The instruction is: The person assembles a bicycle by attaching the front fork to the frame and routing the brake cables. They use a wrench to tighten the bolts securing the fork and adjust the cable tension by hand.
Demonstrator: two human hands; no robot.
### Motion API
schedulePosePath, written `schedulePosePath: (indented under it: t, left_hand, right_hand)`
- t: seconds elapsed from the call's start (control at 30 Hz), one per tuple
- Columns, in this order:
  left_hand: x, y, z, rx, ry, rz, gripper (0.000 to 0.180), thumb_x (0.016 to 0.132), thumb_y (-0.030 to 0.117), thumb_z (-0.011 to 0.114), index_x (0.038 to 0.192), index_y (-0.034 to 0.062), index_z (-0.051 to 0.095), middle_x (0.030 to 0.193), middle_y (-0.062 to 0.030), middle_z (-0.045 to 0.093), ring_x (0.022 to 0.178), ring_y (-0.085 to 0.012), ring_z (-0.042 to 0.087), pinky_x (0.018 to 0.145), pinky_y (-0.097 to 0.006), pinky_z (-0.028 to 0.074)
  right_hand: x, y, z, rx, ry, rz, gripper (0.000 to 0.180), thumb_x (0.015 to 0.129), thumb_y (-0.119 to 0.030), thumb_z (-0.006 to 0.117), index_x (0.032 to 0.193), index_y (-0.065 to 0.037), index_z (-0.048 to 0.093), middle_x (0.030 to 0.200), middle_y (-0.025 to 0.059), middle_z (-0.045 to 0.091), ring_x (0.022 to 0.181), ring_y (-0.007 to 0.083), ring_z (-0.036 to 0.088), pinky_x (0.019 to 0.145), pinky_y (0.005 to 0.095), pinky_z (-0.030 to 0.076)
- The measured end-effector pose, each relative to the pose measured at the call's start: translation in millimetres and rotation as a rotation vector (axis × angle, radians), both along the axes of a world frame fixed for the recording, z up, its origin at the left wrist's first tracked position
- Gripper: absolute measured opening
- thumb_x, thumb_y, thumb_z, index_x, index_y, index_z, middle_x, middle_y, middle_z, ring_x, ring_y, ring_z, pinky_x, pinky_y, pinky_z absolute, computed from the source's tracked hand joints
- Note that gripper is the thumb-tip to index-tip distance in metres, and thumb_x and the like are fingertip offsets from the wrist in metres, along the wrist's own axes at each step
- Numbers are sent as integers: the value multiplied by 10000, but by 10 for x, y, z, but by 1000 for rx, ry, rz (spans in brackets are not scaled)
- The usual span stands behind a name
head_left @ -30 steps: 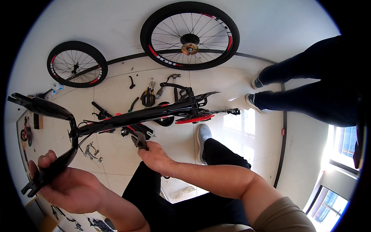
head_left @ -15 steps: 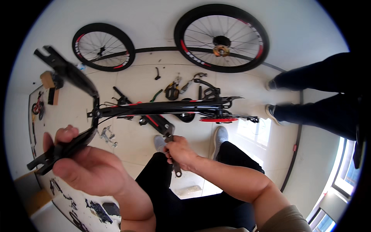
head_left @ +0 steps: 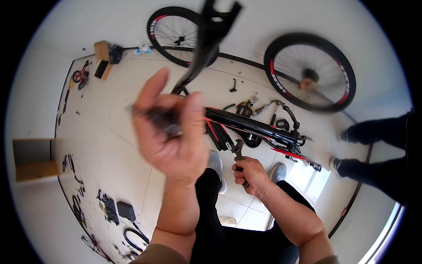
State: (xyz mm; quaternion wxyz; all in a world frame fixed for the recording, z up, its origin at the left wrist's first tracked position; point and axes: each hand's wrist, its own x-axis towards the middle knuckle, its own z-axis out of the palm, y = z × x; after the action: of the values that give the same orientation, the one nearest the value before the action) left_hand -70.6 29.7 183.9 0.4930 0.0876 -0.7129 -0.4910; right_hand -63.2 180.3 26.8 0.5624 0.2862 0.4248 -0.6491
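Note:
A black bicycle frame (head_left: 252, 127) with red accents stretches across the middle, its front fork (head_left: 204, 46) toward me on the left. My left hand (head_left: 176, 147), blurred, is curled round one fork leg, whose dark end shows between thumb and fingers. The fork's other leg rises past the hand toward the top edge. Lower down, my right hand (head_left: 251, 175) is closed round the handle of an adjustable wrench (head_left: 238, 148). The wrench's jaw points up, close to the lower end of a black frame tube; whether they touch, I cannot tell.
Two wheels, a front one (head_left: 160, 31) and a rear one (head_left: 274, 72), lean against the far wall. Pliers (head_left: 252, 101) and other tools lie beyond the frame. A person's legs (head_left: 373, 132) stand at right. Cardboard boxes (head_left: 102, 52) and several loose parts lie at left.
The view has swung left, so the bicycle and wheels sit further right. The fork has turned, one leg now pointing upward. Both hands keep their holds.

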Motion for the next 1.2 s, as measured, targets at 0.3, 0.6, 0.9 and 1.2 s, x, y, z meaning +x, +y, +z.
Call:
schedulePosePath:
  t: [0.3,0.6,0.9,1.2]
  left_hand:
    - [-126,-275,-564,-393,-196,174,773,757,165,754,1426,42,387,1268,-135,496,1171,-307,452,1079,-550,226]
    - [-16,-256,-714,-127,-375,215,884,739,66,745,1488,95,276,1439,-225,283,1388,-461,211,1119,-658,100]
    - [3,-368,-925,37,-293,211,881,757,-17,648,1519,71,214,1512,-346,119,1411,-539,106,1140,-578,182]
    - [13,-325,-959,102,-258,179,909,761,-51,606,1538,57,147,1544,-338,48,1429,-543,55,1154,-558,148]
  right_hand:
    - [68,204,-268,144,168,-37,113,920,-54,441,1024,-22,471,807,74,491,535,85,355,424,232,284]
    - [564,651,-804,369,90,84,71,915,-70,470,881,-8,477,752,64,483,494,90,359,412,233,291]
    - [963,762,-637,513,113,286,70,892,-20,445,957,-4,467,761,73,483,495,99,368,410,262,284]
    - [1023,770,-971,548,215,406,222,864,-5,416,1048,51,526,746,101,515,503,147,446,424,315,352]
